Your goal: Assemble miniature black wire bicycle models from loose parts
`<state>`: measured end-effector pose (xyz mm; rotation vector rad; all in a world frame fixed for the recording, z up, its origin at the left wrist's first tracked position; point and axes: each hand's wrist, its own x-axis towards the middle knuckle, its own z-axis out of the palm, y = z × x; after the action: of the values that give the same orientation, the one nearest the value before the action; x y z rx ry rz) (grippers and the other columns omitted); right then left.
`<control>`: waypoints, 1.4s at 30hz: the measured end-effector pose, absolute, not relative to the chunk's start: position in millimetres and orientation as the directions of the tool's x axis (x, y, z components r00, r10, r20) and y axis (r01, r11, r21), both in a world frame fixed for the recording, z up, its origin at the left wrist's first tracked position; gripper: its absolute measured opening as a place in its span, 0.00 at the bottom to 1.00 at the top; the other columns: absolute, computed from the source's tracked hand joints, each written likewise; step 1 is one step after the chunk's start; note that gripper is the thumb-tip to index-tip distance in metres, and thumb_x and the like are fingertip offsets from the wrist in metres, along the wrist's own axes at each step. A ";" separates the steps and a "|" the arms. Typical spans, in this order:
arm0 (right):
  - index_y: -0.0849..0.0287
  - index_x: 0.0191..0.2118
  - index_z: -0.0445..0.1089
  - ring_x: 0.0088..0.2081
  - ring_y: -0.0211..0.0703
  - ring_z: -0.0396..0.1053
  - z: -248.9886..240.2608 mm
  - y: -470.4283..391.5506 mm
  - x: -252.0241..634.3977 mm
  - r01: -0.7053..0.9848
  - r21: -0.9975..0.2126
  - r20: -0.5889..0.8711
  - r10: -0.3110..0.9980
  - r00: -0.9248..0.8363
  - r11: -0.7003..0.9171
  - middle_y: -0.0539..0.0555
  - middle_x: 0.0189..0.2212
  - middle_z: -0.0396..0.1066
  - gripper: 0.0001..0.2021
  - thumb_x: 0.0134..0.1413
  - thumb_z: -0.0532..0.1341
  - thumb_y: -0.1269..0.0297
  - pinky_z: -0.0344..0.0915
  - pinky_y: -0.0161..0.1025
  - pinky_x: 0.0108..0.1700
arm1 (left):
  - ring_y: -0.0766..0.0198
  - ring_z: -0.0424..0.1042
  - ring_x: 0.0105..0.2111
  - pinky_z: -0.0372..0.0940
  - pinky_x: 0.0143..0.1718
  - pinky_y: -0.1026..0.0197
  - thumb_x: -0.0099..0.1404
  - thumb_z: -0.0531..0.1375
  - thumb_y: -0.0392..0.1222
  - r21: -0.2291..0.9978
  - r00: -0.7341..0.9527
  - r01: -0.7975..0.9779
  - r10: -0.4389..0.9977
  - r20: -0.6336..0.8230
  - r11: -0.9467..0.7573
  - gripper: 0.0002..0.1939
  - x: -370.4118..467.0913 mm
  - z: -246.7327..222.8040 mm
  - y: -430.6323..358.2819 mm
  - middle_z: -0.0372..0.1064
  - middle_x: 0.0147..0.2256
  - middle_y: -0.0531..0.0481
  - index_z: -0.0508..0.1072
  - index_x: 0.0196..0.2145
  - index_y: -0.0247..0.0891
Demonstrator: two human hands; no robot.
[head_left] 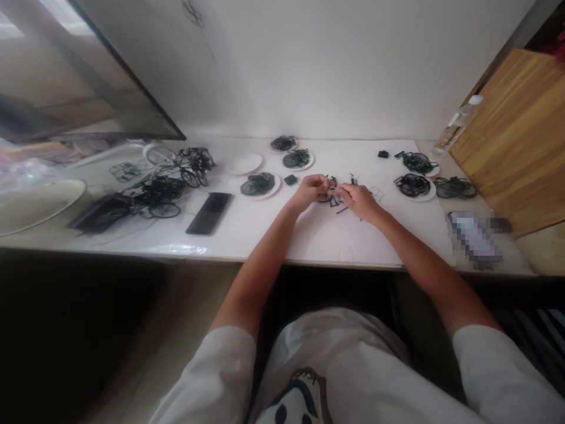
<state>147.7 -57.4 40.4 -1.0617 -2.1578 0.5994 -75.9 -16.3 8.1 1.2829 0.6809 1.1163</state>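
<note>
My left hand point(311, 189) and my right hand point(361, 200) meet above the white board on the table. Both have their fingers pinched together around a small piece that is too blurred and covered to name. Thin black model bicycle parts point(333, 204) lie just below and between my hands. A little left of my left hand is a small dark green block point(290, 179). White plates hold dark model bicycle parts: green frames point(260, 184), more green frames point(296, 158), and black wheels point(282, 142). Right of my right hand, black wheels point(412, 185) and green frames point(417, 162) fill two more plates.
Assembled miniature bicycles point(163, 188) crowd the left, near a bare white plate point(242, 163) and a black phone point(209, 213). A large basin point(82, 194) stands far left. At right are a water bottle point(457, 126), a wooden panel point(516, 141) and a blurred-out device point(474, 235).
</note>
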 end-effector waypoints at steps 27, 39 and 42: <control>0.57 0.47 0.80 0.32 0.46 0.71 41.2 -48.9 151.9 0.708 -0.255 0.420 0.735 -0.532 0.658 0.56 0.30 0.78 0.16 0.78 0.56 0.56 0.56 0.39 0.35 | 0.73 0.63 0.22 0.47 0.22 0.66 0.54 0.80 0.59 0.960 0.369 -0.261 0.908 0.198 -0.104 0.27 -77.6 9.6 -11.8 0.77 0.30 0.43 0.75 0.30 0.34; 0.56 0.36 0.69 0.17 0.33 0.45 31.9 -53.8 134.7 0.000 -0.996 -0.081 0.888 -0.453 -0.091 0.39 0.17 0.48 0.20 0.75 0.62 0.45 0.49 0.33 0.21 | 0.65 0.78 0.31 0.69 0.37 0.63 0.53 0.79 0.49 0.969 0.239 -0.097 0.940 0.244 -0.227 0.20 -73.1 7.2 -9.9 0.81 0.33 0.43 0.74 0.27 0.34; 0.56 0.36 0.68 0.17 0.32 0.41 33.7 -51.0 131.1 -0.067 -0.963 -0.198 0.854 -0.481 -0.261 0.38 0.16 0.45 0.17 0.76 0.61 0.51 0.46 0.32 0.20 | 0.65 0.78 0.31 0.71 0.38 0.62 0.55 0.78 0.48 0.966 0.256 -0.066 0.931 0.259 -0.250 0.19 -75.7 9.2 -8.0 0.80 0.31 0.44 0.75 0.27 0.34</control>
<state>131.1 -51.0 33.7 -1.0099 -1.3299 1.8127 -75.7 -8.0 9.2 1.4845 0.8511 1.2033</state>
